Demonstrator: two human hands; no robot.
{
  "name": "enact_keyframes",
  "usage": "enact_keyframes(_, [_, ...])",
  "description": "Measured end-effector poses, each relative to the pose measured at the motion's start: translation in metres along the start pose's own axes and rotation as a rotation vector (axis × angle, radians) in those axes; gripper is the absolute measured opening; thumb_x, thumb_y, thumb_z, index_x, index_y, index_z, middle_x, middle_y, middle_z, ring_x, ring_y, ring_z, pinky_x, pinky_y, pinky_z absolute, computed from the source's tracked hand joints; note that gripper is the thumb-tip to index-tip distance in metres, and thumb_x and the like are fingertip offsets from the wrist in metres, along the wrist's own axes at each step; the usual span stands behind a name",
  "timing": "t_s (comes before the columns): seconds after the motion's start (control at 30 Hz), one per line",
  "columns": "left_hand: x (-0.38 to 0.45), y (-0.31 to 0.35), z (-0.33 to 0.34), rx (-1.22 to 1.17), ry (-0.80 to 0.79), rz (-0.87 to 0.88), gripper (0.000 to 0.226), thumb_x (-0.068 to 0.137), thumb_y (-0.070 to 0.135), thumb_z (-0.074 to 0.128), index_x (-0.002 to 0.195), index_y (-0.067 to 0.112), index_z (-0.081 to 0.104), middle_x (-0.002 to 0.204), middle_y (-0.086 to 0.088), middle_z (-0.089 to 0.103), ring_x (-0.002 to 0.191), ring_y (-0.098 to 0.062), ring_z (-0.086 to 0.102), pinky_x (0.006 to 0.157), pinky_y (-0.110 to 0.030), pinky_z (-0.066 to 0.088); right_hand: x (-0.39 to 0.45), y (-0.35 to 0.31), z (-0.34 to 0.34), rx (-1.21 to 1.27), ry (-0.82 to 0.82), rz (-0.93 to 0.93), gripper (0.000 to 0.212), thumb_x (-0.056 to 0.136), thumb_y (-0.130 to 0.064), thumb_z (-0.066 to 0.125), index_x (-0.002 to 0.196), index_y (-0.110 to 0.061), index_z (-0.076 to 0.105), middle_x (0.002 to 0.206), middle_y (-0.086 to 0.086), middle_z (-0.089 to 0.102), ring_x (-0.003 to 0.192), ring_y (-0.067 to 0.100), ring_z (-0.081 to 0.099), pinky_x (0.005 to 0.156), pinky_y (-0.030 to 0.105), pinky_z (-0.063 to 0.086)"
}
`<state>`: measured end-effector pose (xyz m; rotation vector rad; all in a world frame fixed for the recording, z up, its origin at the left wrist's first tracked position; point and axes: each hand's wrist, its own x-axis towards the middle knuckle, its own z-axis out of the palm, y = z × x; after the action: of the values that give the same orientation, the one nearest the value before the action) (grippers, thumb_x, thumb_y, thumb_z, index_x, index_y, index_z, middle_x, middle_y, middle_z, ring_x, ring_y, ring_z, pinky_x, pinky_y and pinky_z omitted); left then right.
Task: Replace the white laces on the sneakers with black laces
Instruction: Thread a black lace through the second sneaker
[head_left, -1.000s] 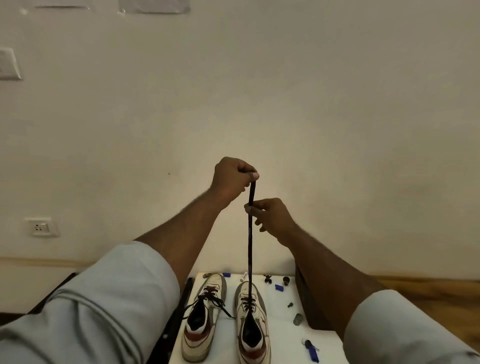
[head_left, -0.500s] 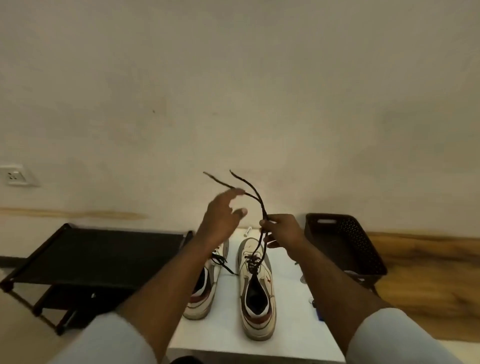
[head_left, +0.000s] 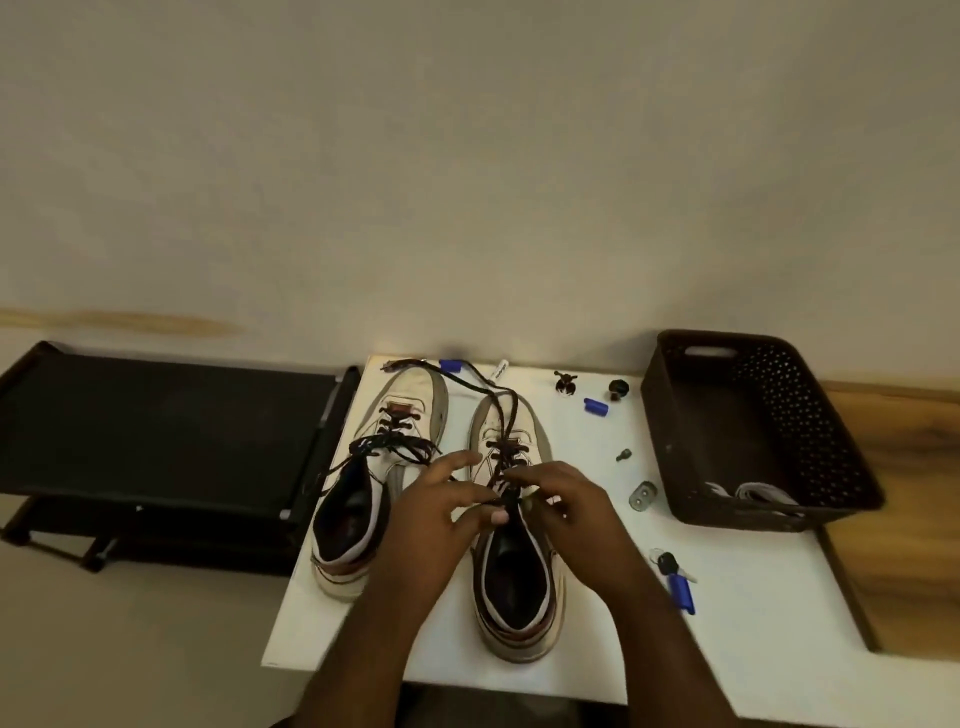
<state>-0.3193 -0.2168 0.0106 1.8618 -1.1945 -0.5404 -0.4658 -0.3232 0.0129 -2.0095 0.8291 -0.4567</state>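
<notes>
I am looking down on two sneakers standing side by side on the white bench (head_left: 737, 639), toes toward its far edge. The left sneaker (head_left: 382, 467) is already carrying a black lace tied in a bow. The right sneaker (head_left: 511, 525) is carrying a black lace (head_left: 501, 415) only through its lower eyelets, the two loose ends trailing over the toe toward the far edge, probably to keep them out of the way.

Both hands are meeting over the right sneaker's tongue. My left hand (head_left: 441, 512) is spreading its fingers, thumb down against the lace crossing; my right hand (head_left: 563, 499) is curling at the same spot, apparently pinching the lace, though blur is hiding the contact. I judge I am snugging a crossing before the next eyelet.

One dark basket (head_left: 810, 421) at the bench's right edge is holding the discarded white laces (head_left: 753, 491).
</notes>
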Motion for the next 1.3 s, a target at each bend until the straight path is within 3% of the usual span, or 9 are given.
enact_keyframes(0.17, [0.003,0.002,0.005,-0.133,0.096,-0.035,0.010,0.082,0.023,0.075,0.090,0.028,0.074,0.098,0.018,0.069,0.085,0.000,0.065,0.072,-0.017,0.051,0.012,0.012,-0.010,-0.250,0.017,-0.083,0.014,0.082,-0.019,0.073,0.093,-0.026,0.073,0.106,-0.023,0.054,0.106,0.000,0.044,0.085,-0.003,0.021])
enact_keyframes(0.4, [0.006,0.006,0.004,-0.073,0.141,-0.136,0.022,0.087,0.017,0.068,0.072,0.033,0.065,0.061,0.015,0.062,0.066,0.003,0.059,0.060,-0.005,0.041,0.002,0.011,-0.023,-0.149,-0.020,-0.005,0.012,0.088,-0.020,0.068,0.096,-0.025,0.075,0.076,-0.028,0.062,0.083,-0.009,0.061,0.069,0.002,0.041])
enact_keyframes(0.6, [0.002,0.002,0.003,-0.016,0.196,-0.186,0.012,0.086,0.018,0.070,0.075,0.023,0.072,0.061,0.012,0.062,0.069,-0.002,0.059,0.058,-0.007,0.039,-0.002,0.018,-0.025,-0.251,0.028,0.011,0.009,0.088,-0.023,0.068,0.089,-0.026,0.076,0.069,-0.030,0.058,0.085,-0.011,0.053,0.068,0.006,0.033])
enact_keyframes(0.73, [0.008,0.005,-0.011,-0.047,0.109,-0.134,0.018,0.082,0.023,0.073,0.068,0.030,0.064,0.092,0.018,0.066,0.101,0.005,0.053,0.087,-0.017,0.038,-0.006,0.013,-0.021,0.150,0.071,0.125,0.012,0.085,-0.024,0.069,0.075,-0.016,0.069,0.093,-0.017,0.069,0.099,0.002,0.060,0.090,0.031,0.046])
enact_keyframes(0.8, [0.010,0.012,-0.013,-0.204,0.072,-0.124,0.020,0.082,0.017,0.073,0.065,0.024,0.065,0.101,0.018,0.069,0.113,0.006,0.052,0.097,-0.020,0.037,-0.005,0.004,-0.020,0.366,0.050,0.122,0.027,0.081,-0.032,0.065,0.075,-0.006,0.065,0.104,-0.012,0.071,0.105,0.005,0.062,0.093,0.034,0.047])
enact_keyframes(0.9, [0.012,0.020,-0.008,-0.459,0.021,-0.134,0.014,0.084,0.008,0.069,0.070,0.010,0.067,0.091,0.001,0.074,0.095,-0.012,0.068,0.086,-0.030,0.049,-0.002,-0.006,-0.018,0.526,0.032,0.131,0.039,0.078,-0.038,0.055,0.084,0.000,0.063,0.095,-0.007,0.075,0.097,0.002,0.065,0.081,0.013,0.048])
enact_keyframes(1.0, [0.014,0.018,-0.012,-0.456,-0.065,-0.143,0.009,0.079,0.010,0.075,0.080,0.009,0.066,0.084,-0.007,0.070,0.080,-0.026,0.066,0.073,-0.036,0.054,0.000,-0.007,-0.016,0.551,0.074,0.135,0.041,0.080,-0.037,0.052,0.091,-0.001,0.065,0.088,-0.004,0.075,0.089,0.004,0.067,0.075,0.004,0.045])
enact_keyframes(1.13, [0.014,0.012,-0.011,-0.295,-0.208,-0.235,0.042,0.072,0.015,0.082,0.108,0.034,0.068,0.087,0.001,0.064,0.057,0.001,0.053,0.060,-0.019,0.045,0.005,-0.002,-0.017,0.552,0.145,0.134,0.038,0.079,-0.039,0.055,0.089,-0.004,0.067,0.085,0.001,0.073,0.083,0.011,0.067,0.072,0.010,0.048])
enact_keyframes(1.3, [0.016,0.016,-0.005,-0.250,-0.207,-0.250,0.027,0.076,0.017,0.079,0.099,0.031,0.075,0.078,0.000,0.066,0.066,0.000,0.064,0.068,-0.014,0.045,0.007,-0.004,-0.012,0.566,0.151,0.133,0.028,0.086,-0.029,0.058,0.087,-0.002,0.068,0.080,0.003,0.071,0.075,0.013,0.065,0.069,0.014,0.050])
